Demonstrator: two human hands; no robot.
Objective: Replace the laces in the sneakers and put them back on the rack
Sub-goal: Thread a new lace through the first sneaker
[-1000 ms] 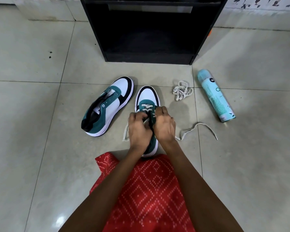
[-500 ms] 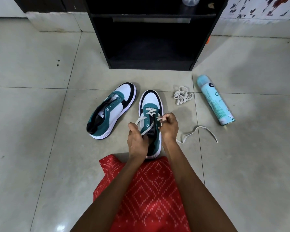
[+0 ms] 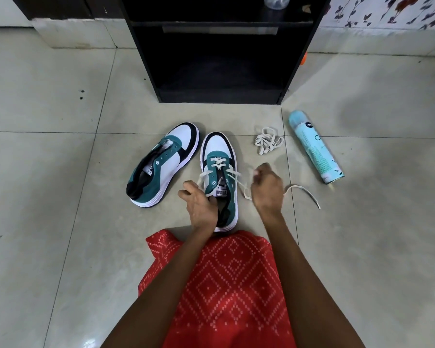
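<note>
Gripping right sneaker (image 3: 219, 151) at collar with left hand (image 3: 201, 207); pinching its white lace (image 3: 232, 175), drawn rightward, with right hand (image 3: 266, 189).

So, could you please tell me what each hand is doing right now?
Left hand: grips the green-and-white sneaker at its collar.
Right hand: pinches the white flat shoelace threaded through that sneaker.

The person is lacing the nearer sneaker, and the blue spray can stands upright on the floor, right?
Not quite: the head view shows the blue spray can lying on its side on the floor. The nearer sneaker is indeed being laced, its lace pinched in the right hand.
</note>
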